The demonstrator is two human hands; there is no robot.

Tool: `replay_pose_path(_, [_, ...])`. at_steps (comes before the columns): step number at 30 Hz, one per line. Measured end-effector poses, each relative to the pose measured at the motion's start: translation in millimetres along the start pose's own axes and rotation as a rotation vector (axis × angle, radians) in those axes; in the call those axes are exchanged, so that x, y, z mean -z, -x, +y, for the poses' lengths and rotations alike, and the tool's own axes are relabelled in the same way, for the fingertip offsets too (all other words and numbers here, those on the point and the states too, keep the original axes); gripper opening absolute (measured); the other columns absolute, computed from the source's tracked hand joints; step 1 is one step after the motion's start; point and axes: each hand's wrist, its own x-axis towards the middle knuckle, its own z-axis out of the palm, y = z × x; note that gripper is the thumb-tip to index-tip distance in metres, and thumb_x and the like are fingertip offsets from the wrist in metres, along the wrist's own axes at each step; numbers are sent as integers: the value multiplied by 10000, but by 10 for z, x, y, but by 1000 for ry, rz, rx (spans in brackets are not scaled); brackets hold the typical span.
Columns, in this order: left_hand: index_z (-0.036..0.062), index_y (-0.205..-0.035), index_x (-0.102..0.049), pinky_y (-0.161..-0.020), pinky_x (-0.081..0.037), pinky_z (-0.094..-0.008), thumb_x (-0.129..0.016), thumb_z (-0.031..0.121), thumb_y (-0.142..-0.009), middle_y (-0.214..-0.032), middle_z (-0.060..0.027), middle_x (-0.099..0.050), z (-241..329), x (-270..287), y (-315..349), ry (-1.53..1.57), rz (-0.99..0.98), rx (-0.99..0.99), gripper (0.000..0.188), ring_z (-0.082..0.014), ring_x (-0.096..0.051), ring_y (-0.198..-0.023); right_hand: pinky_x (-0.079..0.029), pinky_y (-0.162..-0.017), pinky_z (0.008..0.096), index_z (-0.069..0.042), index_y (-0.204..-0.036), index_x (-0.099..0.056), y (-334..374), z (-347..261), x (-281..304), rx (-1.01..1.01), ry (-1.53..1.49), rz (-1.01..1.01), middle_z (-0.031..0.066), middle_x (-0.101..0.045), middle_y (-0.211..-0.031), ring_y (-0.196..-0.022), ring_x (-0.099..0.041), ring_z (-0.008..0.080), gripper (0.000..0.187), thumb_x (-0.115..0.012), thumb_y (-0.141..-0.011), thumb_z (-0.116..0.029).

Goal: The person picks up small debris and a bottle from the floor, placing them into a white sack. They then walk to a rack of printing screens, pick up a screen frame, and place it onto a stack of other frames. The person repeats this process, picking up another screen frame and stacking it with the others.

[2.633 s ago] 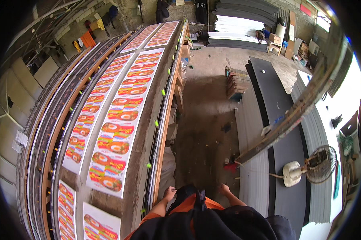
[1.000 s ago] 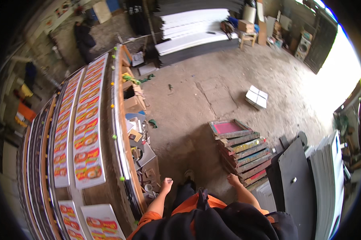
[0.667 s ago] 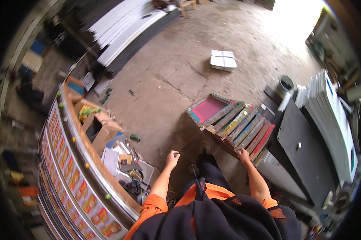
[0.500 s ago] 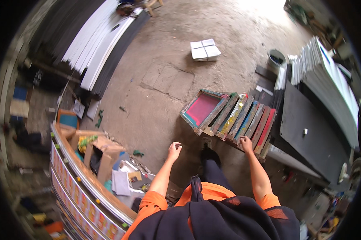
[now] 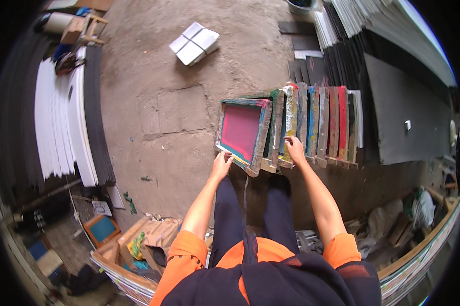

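Several paint-stained wooden screen-printing frames stand in a leaning row in front of me. The nearest-left screen-printing frame [image 5: 242,130] has a pink mesh with a teal border and tilts back, its face toward me. My left hand [image 5: 222,164] is at its lower left corner, fingers closed over the edge. My right hand [image 5: 295,149] reaches to the near ends of the frames behind it, beside a yellow-and-white-stained frame [image 5: 289,115]. Its fingers are bent but apart; whether they press on that frame is hard to see.
A strapped white paper bundle [image 5: 194,43] lies on the concrete floor ahead. Stacked white and black sheets [image 5: 56,122] line the left side. A large dark board [image 5: 408,112] leans at the right beside more sheets. Curved bins with cardboard [image 5: 161,232] stand behind my left arm.
My view has swung to the right, and I stand closer to the frames. My left hand has come from beside the row to the front frame's corner; my right hand has moved leftward along the row.
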Motion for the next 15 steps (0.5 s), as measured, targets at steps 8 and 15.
replay_pose_path(8, [-12, -1023, -459, -771, -442, -315, -567, 146, -774, -926, -145, -546, -514, -516, -1051, 74, -363, -73, 314, -222, -556, -855, -291, -927, 384, -40, -1215, -304, -121, 175, -1011, -16, 185, 363, 197, -341, -1130, -1080, -341, 351, 586, -566, -692, -23])
replay_pose_path(15, [-19, -1155, -361, -782, -437, -313, -546, 147, -792, -1028, -171, -474, -417, -1152, -1356, 305, -349, -150, 440, -224, -529, -905, -279, -938, 399, -58, -1272, -218, -285, 243, -1304, -214, 113, 504, 218, -358, -1165, -1097, -344, 366, 736, -618, -655, -34])
